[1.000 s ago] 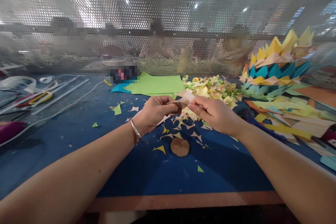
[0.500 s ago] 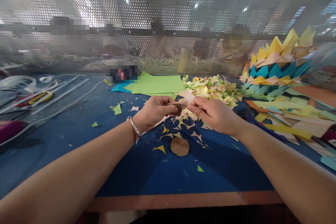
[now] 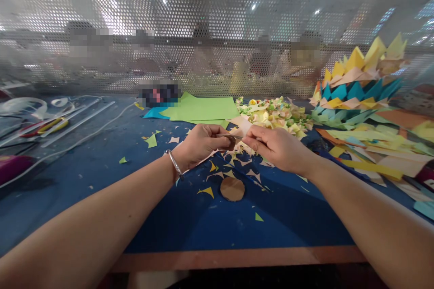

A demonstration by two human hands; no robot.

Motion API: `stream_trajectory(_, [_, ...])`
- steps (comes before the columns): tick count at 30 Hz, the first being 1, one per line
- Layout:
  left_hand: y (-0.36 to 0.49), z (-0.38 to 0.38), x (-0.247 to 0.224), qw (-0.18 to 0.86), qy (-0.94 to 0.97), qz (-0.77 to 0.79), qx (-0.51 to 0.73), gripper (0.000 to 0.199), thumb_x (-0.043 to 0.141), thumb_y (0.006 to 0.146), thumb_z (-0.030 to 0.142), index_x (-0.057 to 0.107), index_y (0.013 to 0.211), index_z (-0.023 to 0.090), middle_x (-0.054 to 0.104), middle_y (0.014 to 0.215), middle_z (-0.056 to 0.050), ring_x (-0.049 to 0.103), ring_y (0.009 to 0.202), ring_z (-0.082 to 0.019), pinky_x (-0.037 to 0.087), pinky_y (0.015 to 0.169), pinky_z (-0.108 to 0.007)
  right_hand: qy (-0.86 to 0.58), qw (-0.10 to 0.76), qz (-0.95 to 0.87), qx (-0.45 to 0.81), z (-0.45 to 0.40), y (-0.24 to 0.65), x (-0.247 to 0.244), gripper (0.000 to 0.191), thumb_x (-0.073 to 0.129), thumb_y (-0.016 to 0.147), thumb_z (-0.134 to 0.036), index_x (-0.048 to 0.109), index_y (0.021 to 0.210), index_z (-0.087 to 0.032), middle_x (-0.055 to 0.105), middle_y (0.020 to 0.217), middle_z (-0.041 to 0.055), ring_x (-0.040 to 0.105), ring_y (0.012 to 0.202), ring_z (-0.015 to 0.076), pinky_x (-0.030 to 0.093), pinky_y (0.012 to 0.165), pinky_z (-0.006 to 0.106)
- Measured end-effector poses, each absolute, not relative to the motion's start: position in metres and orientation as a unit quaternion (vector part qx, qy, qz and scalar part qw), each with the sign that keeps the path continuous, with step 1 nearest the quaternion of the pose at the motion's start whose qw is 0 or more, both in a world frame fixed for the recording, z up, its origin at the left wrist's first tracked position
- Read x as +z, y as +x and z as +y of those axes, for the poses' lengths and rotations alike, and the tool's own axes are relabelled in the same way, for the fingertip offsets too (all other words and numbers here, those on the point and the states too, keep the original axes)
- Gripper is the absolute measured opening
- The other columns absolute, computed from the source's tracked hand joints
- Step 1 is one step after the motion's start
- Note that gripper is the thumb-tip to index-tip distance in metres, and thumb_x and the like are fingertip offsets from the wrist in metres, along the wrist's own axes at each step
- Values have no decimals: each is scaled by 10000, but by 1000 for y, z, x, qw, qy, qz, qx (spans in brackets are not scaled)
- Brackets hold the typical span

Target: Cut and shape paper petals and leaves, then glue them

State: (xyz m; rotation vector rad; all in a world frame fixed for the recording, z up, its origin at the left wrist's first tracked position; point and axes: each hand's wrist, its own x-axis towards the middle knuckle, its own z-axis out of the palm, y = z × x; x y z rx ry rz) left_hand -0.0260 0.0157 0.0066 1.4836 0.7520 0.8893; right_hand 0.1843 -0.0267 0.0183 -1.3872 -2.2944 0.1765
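Observation:
My left hand (image 3: 203, 143), a bracelet on its wrist, is closed around something thin and brownish, too small to name. Close to its right, my right hand (image 3: 269, 144) pinches the end of a thin, stick-like piece (image 3: 238, 137) that reaches across to the left fingers. Below the hands a round brown disc (image 3: 232, 189) lies flat on the blue table (image 3: 190, 230). Small pointed scraps (image 3: 207, 192) in yellow, pink and green lie around it. Just behind the hands sits a heap of small cut paper pieces (image 3: 274, 115).
Green sheets (image 3: 206, 107) lie at the back. A tall folded-paper piece (image 3: 359, 86) stands at the right, with paper strips (image 3: 369, 158) before it. Yellow-handled scissors (image 3: 53, 125), clear sticks and a white cord are at the left. A perforated screen (image 3: 217, 13) rises behind.
Both hands stay in nearly the same place. The brownish item at the left fingertips is tilted slightly differently.

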Motion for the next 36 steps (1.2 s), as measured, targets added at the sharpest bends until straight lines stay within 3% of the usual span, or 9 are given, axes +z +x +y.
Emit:
stream_trajectory(7, [-26,15,6,587,635,326,383,58,720,678,141,679,636,134,677,642,-33,575,616,-116,423,638,-276,-511,222,-827,68,-27,185,19,402,383,990,-560,505,814,-220,435,568,-30,415,513,132,265,539,288])
stream_trajectory(13, [-25,18,2,593,618,316,409,57,710,695,132,677,650,139,675,670,-25,563,619,-104,427,645,-270,-506,253,-811,147,-27,188,20,466,430,948,-662,499,801,-226,317,522,-72,323,461,106,232,482,275])
stream_trajectory(18, [-22,15,0,623,594,304,408,68,734,695,139,676,659,133,660,649,-14,558,604,-98,409,628,-263,-485,319,-780,233,-26,184,17,398,674,834,-586,536,850,-213,487,630,-51,454,560,112,320,524,258])
stream_trajectory(24, [-20,9,0,646,584,300,390,30,722,734,123,715,705,129,682,671,-26,590,640,-112,414,661,-273,-424,379,-756,325,-20,177,4,227,692,860,-382,618,943,-183,639,867,24,585,738,140,460,687,286])
stream_trajectory(28, [-18,4,0,677,533,298,412,84,750,721,126,703,653,142,685,683,-17,628,692,-121,447,719,-277,-424,409,-742,320,-22,175,6,212,726,825,-340,598,863,-175,604,780,1,527,656,115,432,615,264])
stream_trajectory(32, [-15,-2,2,706,484,289,429,112,824,677,166,714,671,148,687,719,3,621,699,-97,437,671,-230,-428,434,-733,303,-26,172,10,178,667,867,-330,579,835,-179,546,732,-16,471,620,101,379,563,251])
stream_trajectory(36, [-14,-6,4,704,487,286,430,155,820,718,217,692,672,144,697,748,-7,656,740,-120,467,677,-236,-425,437,-731,306,-27,172,9,246,709,848,-390,575,833,-184,506,679,-38,428,583,91,325,525,246])
